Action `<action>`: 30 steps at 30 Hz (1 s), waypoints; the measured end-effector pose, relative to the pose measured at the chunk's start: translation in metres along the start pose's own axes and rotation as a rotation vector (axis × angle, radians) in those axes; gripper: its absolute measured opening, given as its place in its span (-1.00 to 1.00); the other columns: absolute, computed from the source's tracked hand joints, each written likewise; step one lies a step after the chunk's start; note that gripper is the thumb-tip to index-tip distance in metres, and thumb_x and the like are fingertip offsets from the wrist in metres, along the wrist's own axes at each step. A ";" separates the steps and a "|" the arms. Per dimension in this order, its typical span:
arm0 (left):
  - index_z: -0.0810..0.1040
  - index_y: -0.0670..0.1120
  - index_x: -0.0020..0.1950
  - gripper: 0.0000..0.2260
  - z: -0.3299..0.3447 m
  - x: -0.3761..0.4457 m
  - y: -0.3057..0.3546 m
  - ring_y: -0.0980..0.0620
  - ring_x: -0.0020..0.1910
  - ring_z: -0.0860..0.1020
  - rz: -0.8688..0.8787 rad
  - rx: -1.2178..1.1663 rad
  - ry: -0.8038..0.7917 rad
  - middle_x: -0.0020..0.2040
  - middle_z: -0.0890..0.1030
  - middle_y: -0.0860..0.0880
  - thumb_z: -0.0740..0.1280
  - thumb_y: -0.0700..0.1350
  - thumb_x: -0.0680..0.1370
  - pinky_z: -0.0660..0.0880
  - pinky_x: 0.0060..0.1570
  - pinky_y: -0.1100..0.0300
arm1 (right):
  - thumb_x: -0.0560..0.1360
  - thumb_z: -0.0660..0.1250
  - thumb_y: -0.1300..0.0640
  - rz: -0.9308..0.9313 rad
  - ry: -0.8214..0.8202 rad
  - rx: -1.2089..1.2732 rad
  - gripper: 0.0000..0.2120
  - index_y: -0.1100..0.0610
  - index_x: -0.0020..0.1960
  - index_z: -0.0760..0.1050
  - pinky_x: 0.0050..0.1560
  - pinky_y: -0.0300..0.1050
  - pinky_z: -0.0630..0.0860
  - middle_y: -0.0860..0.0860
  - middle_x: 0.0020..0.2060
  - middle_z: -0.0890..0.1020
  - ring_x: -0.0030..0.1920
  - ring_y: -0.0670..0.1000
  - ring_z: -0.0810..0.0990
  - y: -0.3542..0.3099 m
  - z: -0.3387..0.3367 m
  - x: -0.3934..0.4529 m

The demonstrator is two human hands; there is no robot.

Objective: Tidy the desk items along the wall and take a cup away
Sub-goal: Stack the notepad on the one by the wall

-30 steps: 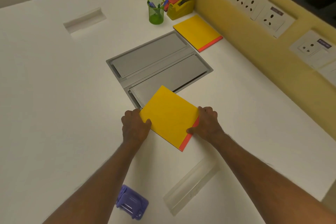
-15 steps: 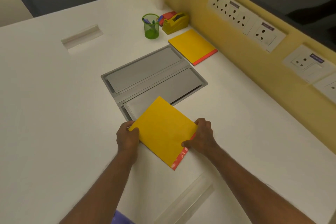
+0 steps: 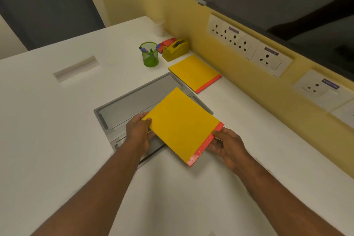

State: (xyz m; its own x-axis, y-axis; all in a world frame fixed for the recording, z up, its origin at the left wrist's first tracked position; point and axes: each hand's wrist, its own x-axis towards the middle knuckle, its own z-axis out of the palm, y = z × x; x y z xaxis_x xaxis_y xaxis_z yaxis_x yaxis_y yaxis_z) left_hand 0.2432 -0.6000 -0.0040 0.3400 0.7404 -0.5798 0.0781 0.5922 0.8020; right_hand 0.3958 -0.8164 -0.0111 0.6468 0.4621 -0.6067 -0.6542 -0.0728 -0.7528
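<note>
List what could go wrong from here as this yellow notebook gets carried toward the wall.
1. The held notebook is pinched only at its edges by the left hand and right hand; it could slip onto the grey floor-box lid.
2. Set carelessly on the second notebook, it may lie askew.
3. Reaching past could knock the green pen cup.

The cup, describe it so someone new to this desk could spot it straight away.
Follow the yellow wall to the desk's far corner. Past the tape dispenser and green pen holder stands the cup: small, plain white, the farthest item.
</note>
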 end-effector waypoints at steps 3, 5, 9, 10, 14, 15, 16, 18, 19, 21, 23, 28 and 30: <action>0.55 -0.17 0.28 -0.76 0.023 0.022 0.013 -0.10 -0.09 0.65 0.017 -0.015 -0.045 0.07 0.65 -0.18 0.20 -0.32 0.66 0.62 -0.32 0.11 | 0.59 0.31 0.33 -0.046 -0.027 -0.048 -0.65 0.09 0.33 0.46 -0.22 -0.03 0.67 0.08 0.00 0.75 -0.08 0.08 0.75 -0.011 0.002 0.018; 0.53 -0.18 0.28 -0.77 0.037 0.036 0.020 -0.10 -0.09 0.65 0.022 -0.047 -0.059 0.07 0.64 -0.19 0.20 -0.32 0.66 0.64 -0.32 0.09 | 0.57 0.32 0.36 -0.078 -0.053 -0.054 -0.57 0.01 0.36 0.42 -0.24 -0.03 0.67 0.05 -0.01 0.75 -0.11 0.06 0.76 -0.021 0.007 0.031; 0.50 -0.21 0.28 -0.78 0.062 0.060 0.027 -0.11 -0.06 0.65 0.001 -0.175 -0.083 0.12 0.62 -0.22 0.23 -0.33 0.65 0.65 -0.24 0.04 | 0.58 0.31 0.38 -0.133 -0.035 -0.090 -0.48 0.01 0.46 0.35 -0.28 -0.07 0.66 0.10 0.12 0.68 -0.14 0.03 0.76 -0.044 0.019 0.063; 0.49 -0.22 0.28 -0.78 0.067 0.066 0.029 -0.10 -0.06 0.64 -0.006 -0.219 -0.090 0.14 0.61 -0.23 0.23 -0.34 0.65 0.64 -0.20 0.03 | 0.58 0.31 0.38 -0.142 -0.033 -0.086 -0.47 0.02 0.47 0.34 -0.28 -0.07 0.66 0.11 0.13 0.68 -0.14 0.03 0.76 -0.050 0.022 0.071; 0.41 -0.29 0.43 -0.65 0.090 0.090 0.031 -0.17 0.20 0.60 -0.017 -0.327 -0.075 0.32 0.55 -0.25 0.24 -0.38 0.63 0.53 0.26 -0.13 | 0.58 0.32 0.40 -0.171 -0.014 -0.046 -0.48 0.04 0.45 0.35 -0.22 -0.04 0.69 0.14 0.14 0.66 -0.06 0.09 0.74 -0.069 0.036 0.105; 0.43 -0.26 0.43 -0.65 0.096 0.095 0.031 -0.17 0.22 0.60 0.002 -0.318 -0.079 0.31 0.57 -0.24 0.22 -0.38 0.63 0.54 0.25 -0.12 | 0.58 0.32 0.40 -0.174 -0.005 -0.035 -0.49 0.05 0.44 0.35 -0.19 -0.02 0.70 0.15 0.16 0.65 -0.01 0.11 0.73 -0.072 0.039 0.113; 0.46 -0.24 0.41 -0.66 0.102 0.098 0.031 -0.16 0.18 0.62 0.027 -0.297 -0.093 0.27 0.59 -0.22 0.20 -0.38 0.64 0.58 0.18 -0.08 | 0.58 0.32 0.40 -0.176 0.002 -0.026 -0.50 0.04 0.42 0.35 -0.16 0.00 0.71 0.16 0.18 0.64 0.03 0.12 0.72 -0.074 0.041 0.121; 0.46 -0.20 0.41 -0.64 0.115 0.105 0.029 -0.10 0.04 0.65 0.071 -0.262 -0.127 0.17 0.64 -0.19 0.17 -0.40 0.63 0.62 0.03 -0.01 | 0.58 0.31 0.41 -0.168 0.014 0.011 -0.50 0.03 0.42 0.34 -0.11 0.04 0.71 0.15 0.18 0.63 0.04 0.13 0.71 -0.077 0.044 0.134; 0.44 -0.17 0.43 -0.61 0.121 0.108 0.029 -0.09 0.01 0.66 0.080 -0.253 -0.138 0.13 0.65 -0.17 0.17 -0.41 0.63 0.63 0.03 -0.01 | 0.58 0.30 0.42 -0.163 0.019 0.038 -0.49 0.02 0.42 0.33 -0.11 0.06 0.71 0.15 0.16 0.63 0.02 0.13 0.72 -0.078 0.045 0.141; 0.38 -0.08 0.49 -0.53 0.132 0.113 0.026 -0.09 0.00 0.67 0.068 -0.228 -0.144 0.07 0.67 -0.14 0.18 -0.42 0.62 0.63 0.08 -0.06 | 0.58 0.29 0.42 -0.168 0.036 0.062 -0.49 0.02 0.41 0.33 -0.22 0.02 0.70 0.13 0.09 0.64 -0.11 0.10 0.76 -0.079 0.046 0.152; 0.35 0.01 0.52 -0.45 0.142 0.117 0.022 -0.08 -0.02 0.67 0.045 -0.180 -0.159 0.02 0.67 -0.09 0.18 -0.44 0.61 0.64 0.03 -0.04 | 0.57 0.31 0.43 -0.189 0.060 0.051 -0.48 0.04 0.42 0.34 -0.32 -0.08 0.66 0.13 0.05 0.65 -0.22 0.04 0.76 -0.081 0.048 0.163; 0.42 0.04 0.44 -0.54 0.161 0.130 0.017 -0.05 0.01 0.62 0.057 0.003 -0.307 0.14 0.62 -0.06 0.22 -0.37 0.62 0.58 -0.13 0.07 | 0.56 0.33 0.44 -0.225 0.099 -0.003 -0.44 0.09 0.47 0.33 -0.35 -0.12 0.65 0.18 0.19 0.62 -0.05 0.08 0.70 -0.088 0.047 0.191; 0.43 0.01 0.41 -0.60 0.166 0.138 0.019 -0.02 0.00 0.59 0.054 0.038 -0.292 0.16 0.59 -0.07 0.21 -0.34 0.64 0.56 -0.13 0.10 | 0.56 0.33 0.44 -0.227 0.106 -0.018 -0.48 0.11 0.44 0.36 -0.37 -0.13 0.65 0.16 0.17 0.64 -0.07 0.07 0.70 -0.090 0.046 0.198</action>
State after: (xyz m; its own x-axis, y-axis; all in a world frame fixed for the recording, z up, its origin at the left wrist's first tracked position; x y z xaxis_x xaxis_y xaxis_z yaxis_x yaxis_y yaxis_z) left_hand 0.4466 -0.5394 -0.0446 0.5995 0.6442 -0.4750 0.0862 0.5380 0.8385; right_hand 0.5649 -0.6777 -0.0523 0.8143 0.3734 -0.4443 -0.4813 0.0064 -0.8766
